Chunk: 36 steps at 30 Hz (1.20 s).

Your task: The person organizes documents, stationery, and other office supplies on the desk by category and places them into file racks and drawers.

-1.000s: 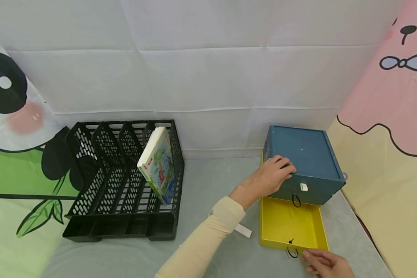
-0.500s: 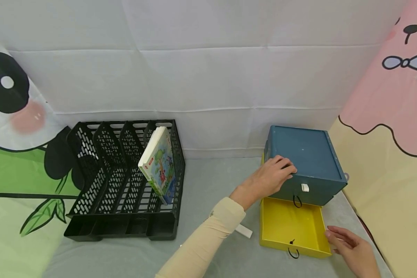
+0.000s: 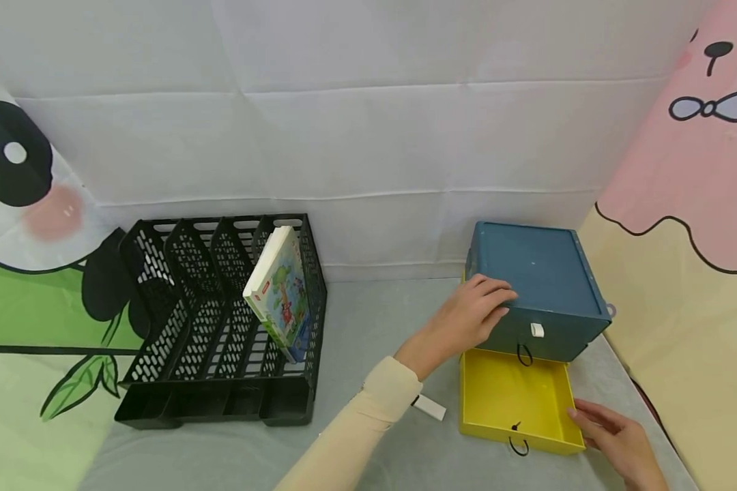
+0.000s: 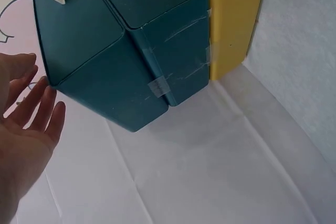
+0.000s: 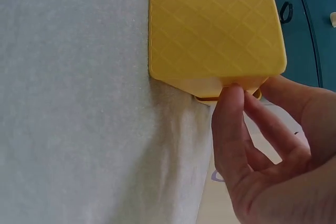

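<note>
A dark teal drawer box (image 3: 537, 269) sits above a pulled-out yellow drawer (image 3: 512, 389). My left hand (image 3: 463, 317) is at the left front top edge of the teal box, fingers extended. In the left wrist view, the left hand (image 4: 26, 129) is beside a corner of the box. At the right wall of the yellow drawer, near its front corner, is my right hand (image 3: 617, 436). In the right wrist view, the right hand's fingertips (image 5: 233, 95) touch that wall from outside, and the thumb is partly hidden behind the drawer. A black pull loop (image 3: 518, 447) hangs on the drawer's front.
A black slotted file rack (image 3: 221, 389) stands on the left, with a picture book (image 3: 282, 293) leaning in its right compartment. Between rack and drawer lies a small white block (image 3: 430, 407). Cloth hangs behind the grey tabletop (image 3: 387, 327).
My right hand has moved from the yellow drawer's front corner, beside its pull loop, round to its right wall. My left hand has shifted slightly left. The drawer stays pulled out.
</note>
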{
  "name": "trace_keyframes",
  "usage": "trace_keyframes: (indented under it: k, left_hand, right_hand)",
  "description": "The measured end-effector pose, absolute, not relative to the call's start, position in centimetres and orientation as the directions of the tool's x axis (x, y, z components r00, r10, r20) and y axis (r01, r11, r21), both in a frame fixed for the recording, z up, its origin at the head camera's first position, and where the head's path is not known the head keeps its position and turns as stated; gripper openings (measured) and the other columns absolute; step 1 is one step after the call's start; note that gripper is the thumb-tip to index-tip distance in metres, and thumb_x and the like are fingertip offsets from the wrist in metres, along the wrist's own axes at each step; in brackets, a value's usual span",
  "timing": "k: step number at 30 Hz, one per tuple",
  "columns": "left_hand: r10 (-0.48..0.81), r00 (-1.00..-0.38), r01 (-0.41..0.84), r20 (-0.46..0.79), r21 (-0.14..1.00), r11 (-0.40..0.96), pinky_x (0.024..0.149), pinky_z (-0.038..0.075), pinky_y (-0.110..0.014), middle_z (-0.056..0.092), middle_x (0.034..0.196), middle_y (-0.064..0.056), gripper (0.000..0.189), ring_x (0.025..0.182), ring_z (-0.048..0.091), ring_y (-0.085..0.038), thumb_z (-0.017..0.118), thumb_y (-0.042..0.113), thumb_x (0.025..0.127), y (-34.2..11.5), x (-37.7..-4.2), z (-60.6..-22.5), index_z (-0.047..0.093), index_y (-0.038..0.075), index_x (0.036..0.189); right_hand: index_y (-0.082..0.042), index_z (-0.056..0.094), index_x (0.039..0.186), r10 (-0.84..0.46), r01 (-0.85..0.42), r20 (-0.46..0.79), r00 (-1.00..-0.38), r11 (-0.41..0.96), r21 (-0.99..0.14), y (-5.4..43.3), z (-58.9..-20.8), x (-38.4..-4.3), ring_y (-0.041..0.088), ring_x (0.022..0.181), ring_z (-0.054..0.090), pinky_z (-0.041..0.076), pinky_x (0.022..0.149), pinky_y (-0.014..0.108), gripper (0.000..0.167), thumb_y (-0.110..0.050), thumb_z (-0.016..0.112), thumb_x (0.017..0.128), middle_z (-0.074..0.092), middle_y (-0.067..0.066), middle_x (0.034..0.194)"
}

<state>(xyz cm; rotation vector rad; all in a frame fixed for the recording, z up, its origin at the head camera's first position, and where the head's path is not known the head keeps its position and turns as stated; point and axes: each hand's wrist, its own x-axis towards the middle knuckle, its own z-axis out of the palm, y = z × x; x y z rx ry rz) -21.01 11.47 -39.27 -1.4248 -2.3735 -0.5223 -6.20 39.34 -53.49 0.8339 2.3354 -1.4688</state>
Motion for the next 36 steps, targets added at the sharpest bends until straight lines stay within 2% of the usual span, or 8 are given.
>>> trace_keyframes:
  k: [6, 12, 14, 23, 29, 36]
  left_hand:
    - [0.686, -0.495, 0.868, 0.533, 0.277, 0.411, 0.111, 0.042, -0.028, 0.067, 0.122, -0.006, 0.026, 0.111, 0.061, -0.02, 0.07, 0.015, 0.1, 9.5, -20.0, -39.9, 0.069, 0.006, 0.125]
    - [0.643, -0.515, 0.856, 0.567, 0.383, 0.348, 0.091, 0.051, -0.025, 0.071, 0.106, -0.007, 0.021, 0.096, 0.062, -0.02, 0.076, 0.011, 0.094, 7.6, -19.0, -41.8, 0.073, 0.003, 0.113]
    - [0.645, -0.522, 0.85, 0.558, 0.404, 0.339, 0.089, 0.05, -0.024, 0.072, 0.102, -0.007, 0.018, 0.093, 0.061, -0.019, 0.076, 0.011, 0.094, 7.1, -18.8, -42.6, 0.074, 0.004, 0.111]
    - [0.688, -0.621, 0.756, 0.377, 0.52, 0.398, 0.088, 0.047, -0.018, 0.073, 0.101, 0.004, 0.012, 0.092, 0.061, -0.009, 0.073, 0.017, 0.098, 4.8, -17.4, -46.4, 0.078, 0.011, 0.107]
    - [0.729, -0.628, 0.732, 0.273, 0.524, 0.434, 0.087, 0.049, -0.018, 0.075, 0.102, 0.005, 0.015, 0.093, 0.067, -0.011, 0.074, 0.017, 0.097, 4.0, -17.1, -49.7, 0.079, 0.011, 0.109]
    - [0.741, -0.661, 0.667, 0.12, 0.548, 0.506, 0.091, 0.05, -0.025, 0.075, 0.105, 0.004, 0.02, 0.097, 0.067, -0.012, 0.078, 0.018, 0.093, 3.2, -16.8, -52.8, 0.079, 0.011, 0.112]
  right_hand:
    - [0.009, 0.05, 0.145, 0.337, 0.604, -0.513, -0.789, 0.28, -0.746, 39.7, -53.4, -6.3, 0.019, 0.089, 0.066, 0.061, 0.077, 0.033, 0.088, -0.053, 0.077, 0.088, 0.07, 0.02, 0.122]
    - [0.007, 0.052, 0.145, 0.334, 0.613, -0.528, -0.781, 0.247, -0.751, 39.8, -53.4, -6.2, 0.017, 0.087, 0.066, 0.061, 0.076, 0.031, 0.088, -0.053, 0.078, 0.086, 0.072, 0.017, 0.119]
    - [0.007, 0.051, 0.145, 0.336, 0.615, -0.529, -0.779, 0.244, -0.75, 39.7, -53.4, -6.2, 0.017, 0.087, 0.066, 0.061, 0.076, 0.031, 0.089, -0.054, 0.079, 0.086, 0.071, 0.017, 0.119]
    - [0.005, 0.052, 0.146, 0.336, 0.622, -0.539, -0.773, 0.232, -0.748, 39.8, -53.5, -6.2, 0.015, 0.09, 0.067, 0.061, 0.078, 0.033, 0.091, -0.058, 0.077, 0.086, 0.072, 0.014, 0.121]
    - [0.006, 0.051, 0.146, 0.347, 0.628, -0.541, -0.766, 0.225, -0.745, 39.9, -53.7, -6.2, 0.016, 0.09, 0.067, 0.061, 0.078, 0.033, 0.091, -0.057, 0.078, 0.085, 0.072, 0.015, 0.12]
    - [0.006, 0.05, 0.147, 0.351, 0.624, -0.535, -0.769, 0.233, -0.746, 39.8, -53.7, -6.2, 0.016, 0.091, 0.067, 0.061, 0.079, 0.034, 0.091, -0.057, 0.077, 0.086, 0.069, 0.019, 0.126]
